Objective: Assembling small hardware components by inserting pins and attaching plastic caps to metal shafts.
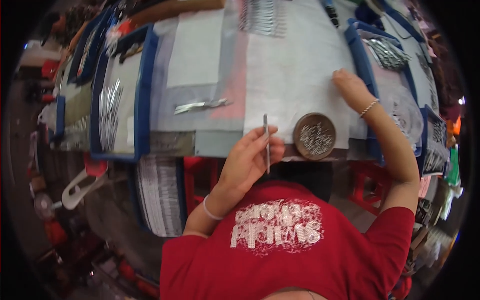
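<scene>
My left hand [248,159] is raised just in front of the table edge. Its thumb and fingers pinch a thin, flat metal strip [267,145], which stands nearly upright. To its right a round brown bowl [300,146] holds many small shiny metal parts. My right hand [351,89] reaches over the white sheet on the table [295,70], beside the left wall of a blue bin [364,67]. Its fingers are curled together; whether anything is between them is hidden. Left of centre lies a small pile of long metal pieces [197,106].
A blue tray [144,95] on the left holds slender metal strips [109,112]. Metal pieces [387,52] fill part of the right bin. A row of metal parts [265,19] lies at the far side. Below the table edge are a crate of stacked strips [159,195] and a red stool [367,182].
</scene>
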{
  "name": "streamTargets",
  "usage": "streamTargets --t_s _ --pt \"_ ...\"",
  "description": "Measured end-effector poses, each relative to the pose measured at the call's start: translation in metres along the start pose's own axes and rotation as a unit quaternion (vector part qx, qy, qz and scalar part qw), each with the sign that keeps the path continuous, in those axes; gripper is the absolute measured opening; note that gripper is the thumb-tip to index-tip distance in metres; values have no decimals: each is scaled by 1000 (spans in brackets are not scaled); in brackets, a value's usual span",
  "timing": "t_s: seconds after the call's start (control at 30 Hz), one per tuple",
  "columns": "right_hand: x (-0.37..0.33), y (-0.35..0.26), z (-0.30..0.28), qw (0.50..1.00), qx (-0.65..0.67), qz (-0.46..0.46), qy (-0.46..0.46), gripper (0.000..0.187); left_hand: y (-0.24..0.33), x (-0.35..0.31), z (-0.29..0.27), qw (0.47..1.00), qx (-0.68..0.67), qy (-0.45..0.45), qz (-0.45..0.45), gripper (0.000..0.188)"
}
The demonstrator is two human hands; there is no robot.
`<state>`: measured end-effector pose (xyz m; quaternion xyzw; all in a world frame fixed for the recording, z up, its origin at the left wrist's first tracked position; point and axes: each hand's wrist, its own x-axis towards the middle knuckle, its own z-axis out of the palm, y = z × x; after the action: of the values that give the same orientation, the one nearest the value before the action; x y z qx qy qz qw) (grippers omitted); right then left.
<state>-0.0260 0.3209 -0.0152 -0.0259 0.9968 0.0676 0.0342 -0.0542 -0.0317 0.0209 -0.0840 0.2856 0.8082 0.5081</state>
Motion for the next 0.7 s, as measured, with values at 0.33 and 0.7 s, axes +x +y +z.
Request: streamTargets --t_s 0.33,0.7 --pt "-5 -18 -3 997 -23 71 -30 5 -5 5 -15 995 -75 40 49 18" --pt "-58 -107 -109 872 450 175 78 16 -9 10 -15 998 -37 52 23 18"
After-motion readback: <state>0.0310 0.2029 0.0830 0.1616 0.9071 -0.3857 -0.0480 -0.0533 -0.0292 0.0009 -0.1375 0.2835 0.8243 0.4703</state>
